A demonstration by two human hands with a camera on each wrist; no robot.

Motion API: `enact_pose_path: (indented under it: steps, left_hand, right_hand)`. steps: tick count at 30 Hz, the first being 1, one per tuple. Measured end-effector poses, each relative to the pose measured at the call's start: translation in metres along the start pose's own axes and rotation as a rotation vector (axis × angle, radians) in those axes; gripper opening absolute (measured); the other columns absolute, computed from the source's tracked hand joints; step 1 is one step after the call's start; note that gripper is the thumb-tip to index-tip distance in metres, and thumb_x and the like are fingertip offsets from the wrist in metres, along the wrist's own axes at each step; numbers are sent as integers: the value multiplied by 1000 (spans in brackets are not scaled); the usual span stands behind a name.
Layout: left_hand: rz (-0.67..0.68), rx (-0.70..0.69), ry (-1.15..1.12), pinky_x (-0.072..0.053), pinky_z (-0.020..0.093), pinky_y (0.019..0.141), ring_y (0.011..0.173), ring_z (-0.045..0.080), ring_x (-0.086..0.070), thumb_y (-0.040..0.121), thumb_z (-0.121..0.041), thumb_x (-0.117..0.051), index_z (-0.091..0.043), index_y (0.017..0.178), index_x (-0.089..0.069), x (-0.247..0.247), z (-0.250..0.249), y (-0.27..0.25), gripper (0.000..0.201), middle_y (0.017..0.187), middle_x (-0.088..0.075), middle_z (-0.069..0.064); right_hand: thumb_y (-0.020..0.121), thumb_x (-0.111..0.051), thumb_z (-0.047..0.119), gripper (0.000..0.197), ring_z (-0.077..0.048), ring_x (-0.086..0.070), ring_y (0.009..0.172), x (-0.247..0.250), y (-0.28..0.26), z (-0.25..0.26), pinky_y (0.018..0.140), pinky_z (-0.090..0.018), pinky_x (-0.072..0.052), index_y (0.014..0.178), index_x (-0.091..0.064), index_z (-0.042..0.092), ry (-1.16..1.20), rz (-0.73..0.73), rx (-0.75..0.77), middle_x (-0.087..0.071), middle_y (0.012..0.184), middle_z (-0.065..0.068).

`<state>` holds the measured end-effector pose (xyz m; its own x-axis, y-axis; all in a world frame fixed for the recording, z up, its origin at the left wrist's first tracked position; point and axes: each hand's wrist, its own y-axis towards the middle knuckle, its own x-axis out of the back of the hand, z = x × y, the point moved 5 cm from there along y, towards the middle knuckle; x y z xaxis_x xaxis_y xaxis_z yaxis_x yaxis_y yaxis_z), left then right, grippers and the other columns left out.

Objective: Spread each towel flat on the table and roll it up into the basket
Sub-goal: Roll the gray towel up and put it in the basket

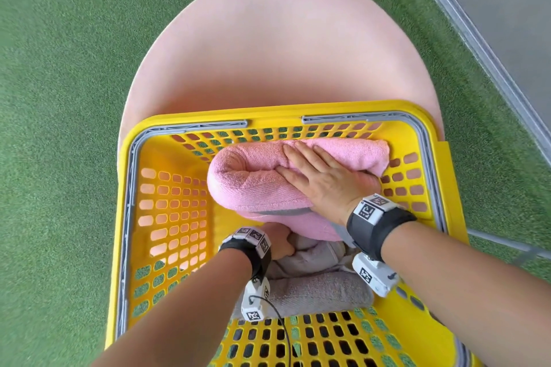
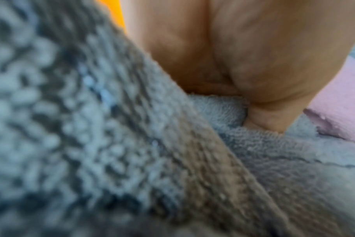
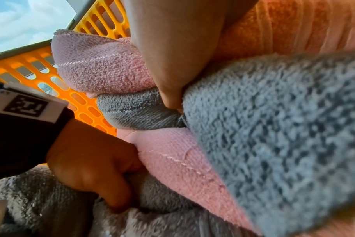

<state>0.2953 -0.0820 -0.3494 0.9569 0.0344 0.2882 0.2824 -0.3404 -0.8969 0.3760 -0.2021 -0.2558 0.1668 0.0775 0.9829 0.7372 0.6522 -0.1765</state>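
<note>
A rolled pink towel (image 1: pixel 253 185) lies across the far half of the yellow basket (image 1: pixel 208 121). My right hand (image 1: pixel 316 176) rests flat on top of it with straight fingers; in the right wrist view its thumb (image 3: pixel 172 64) digs between the pink towel (image 3: pixel 95 64) and a grey one (image 3: pixel 274 128). Below the pink roll sit rolled grey towels (image 1: pixel 322 292). My left hand (image 1: pixel 278 243) reaches under the pink roll's near edge, and its fingers (image 3: pixel 103 181) curl into grey cloth. The left wrist view shows its thumb (image 2: pixel 263 115) pressed into the grey towel (image 2: pixel 91 128).
The basket stands on the near end of a round pink table (image 1: pixel 277 48). Green artificial turf (image 1: pixel 59 68) surrounds the table. A grey metal rail (image 1: pixel 477 48) runs along the right. Grey handles (image 1: pixel 357 118) lie folded on the basket's rim.
</note>
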Motion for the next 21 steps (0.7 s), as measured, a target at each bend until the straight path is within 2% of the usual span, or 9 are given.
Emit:
enact_pose_path:
  steps: [3, 4, 6, 8, 12, 14, 16, 18, 21]
  left_hand:
    - [-38, -84, -131, -44, 32, 79, 105, 29, -59, 81, -37, -64, -19, 100, -64, -1, -9, -6, 26, 111, -65, 5]
    - [-33, -91, -212, -42, 30, 78, 106, 27, -58, 82, -46, -64, -21, 98, -66, -1, -14, -6, 29, 111, -66, 4]
    - [-24, -74, -329, -42, 32, 87, 110, 23, -58, 84, -71, -54, -15, 117, -67, 2, -23, -9, 66, 124, -65, 7]
    - [-32, -72, -309, -44, 34, 90, 108, 25, -59, 85, -78, -44, -8, 123, -64, 5, -31, -10, 82, 125, -64, 12]
    - [19, -161, -235, -42, 35, 99, 108, 20, -58, 84, -75, -50, -18, 127, -63, 5, -45, -4, 73, 122, -65, 3]
    - [36, -174, -95, -41, 38, 103, 116, 23, -55, 85, -77, -45, -19, 135, -57, 1, -48, -2, 77, 134, -60, 7]
    - [-29, -201, 20, -39, 36, 105, 122, 24, -52, 90, -72, -43, -24, 141, -49, 0, -49, -3, 70, 141, -53, 6]
    - [-115, -219, 94, -39, 36, 103, 119, 25, -52, 94, -65, -45, -23, 141, -46, 0, -47, -6, 63, 137, -55, 6]
    - [-218, -225, 218, -38, 44, 109, 127, 30, -50, 91, -65, -47, -15, 148, -34, -3, -38, -15, 77, 144, -50, 10]
  right_hand:
    - [100, -29, 15, 59, -34, -10, 153, -5, 1, 0, 121, -52, -18, 157, -22, 25, -21, -32, 14, -10, 166, -13]
    - [100, -33, 14, 60, -34, -8, 153, -5, 1, 1, 122, -51, -16, 157, -20, 25, -26, -30, 19, -8, 166, -13]
    - [99, -38, 13, 62, -34, -6, 153, -6, 1, 1, 123, -51, -14, 158, -19, 25, -32, -26, 31, -6, 166, -13]
    - [99, -38, 14, 62, -34, -6, 153, -5, 0, 2, 123, -51, -13, 157, -20, 25, -29, -25, 42, -8, 166, -12]
    - [97, -32, 17, 59, -32, -11, 153, -5, 0, 1, 123, -49, -15, 156, -27, 25, 2, -18, 72, -14, 165, -12]
    - [94, -25, 16, 62, -31, -12, 153, -6, 1, 1, 123, -48, -16, 155, -30, 24, 32, -5, 94, -16, 165, -12]
    - [91, -27, 16, 65, -31, -11, 153, -6, 1, 2, 123, -48, -15, 155, -29, 23, 52, 20, 111, -14, 165, -14]
    - [89, -32, 19, 67, -31, -8, 153, -5, 2, 2, 124, -48, -13, 156, -28, 22, 69, 59, 112, -12, 165, -14]
    - [86, -42, 22, 72, -31, -6, 153, -1, 2, 2, 124, -48, -11, 156, -26, 20, 82, 115, 104, -9, 166, -14]
